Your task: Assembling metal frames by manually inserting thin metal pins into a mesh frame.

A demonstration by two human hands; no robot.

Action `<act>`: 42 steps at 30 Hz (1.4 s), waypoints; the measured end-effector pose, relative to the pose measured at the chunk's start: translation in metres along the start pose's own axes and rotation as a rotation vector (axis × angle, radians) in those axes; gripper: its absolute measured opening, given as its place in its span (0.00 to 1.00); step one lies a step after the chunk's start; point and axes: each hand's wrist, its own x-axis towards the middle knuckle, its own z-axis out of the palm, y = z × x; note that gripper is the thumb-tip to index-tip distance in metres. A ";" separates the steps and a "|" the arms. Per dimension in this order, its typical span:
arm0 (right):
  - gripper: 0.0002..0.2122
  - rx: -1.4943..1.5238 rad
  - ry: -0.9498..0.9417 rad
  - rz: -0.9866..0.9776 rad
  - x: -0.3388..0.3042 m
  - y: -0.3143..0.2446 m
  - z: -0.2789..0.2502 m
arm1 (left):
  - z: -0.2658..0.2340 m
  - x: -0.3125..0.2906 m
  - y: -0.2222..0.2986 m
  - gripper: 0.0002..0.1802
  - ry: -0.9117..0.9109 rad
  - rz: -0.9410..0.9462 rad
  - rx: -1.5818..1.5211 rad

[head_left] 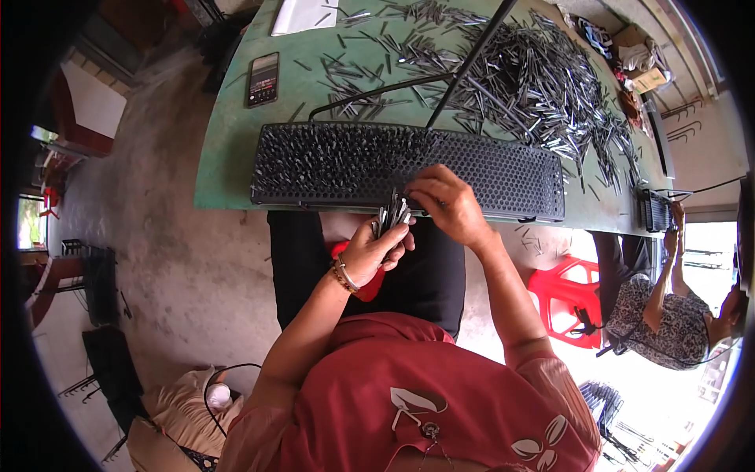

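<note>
A bundle of thin dark strips (pixel 393 211) stands upright in my left hand (pixel 371 253), the fingers wrapped round it, just below the front edge of a long black perforated rack (pixel 487 175). My right hand (pixel 450 203) is over the rack's front edge near its middle, fingers pinched together; whatever they hold is too small or hidden to make out. The rack's left half is filled with similar strips (pixel 330 161) standing in its holes. Its right half shows bare holes.
A large heap of loose strips (pixel 543 86) covers the green table (pixel 228 157) behind the rack. A phone (pixel 263 79) and white paper (pixel 305 16) lie at the far left. Black rods rise behind the rack. At right, a person (pixel 661 315) works near a red stool (pixel 568 295).
</note>
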 end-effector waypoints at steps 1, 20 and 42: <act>0.08 0.060 0.104 -0.012 0.001 0.002 0.000 | -0.001 -0.001 0.000 0.12 -0.017 0.000 -0.035; 0.13 -0.232 0.404 0.070 0.024 0.040 0.016 | 0.002 0.016 -0.012 0.10 0.130 -0.096 -0.037; 0.10 0.381 0.315 0.562 0.021 -0.002 -0.005 | 0.001 0.018 -0.017 0.13 0.119 -0.036 -0.133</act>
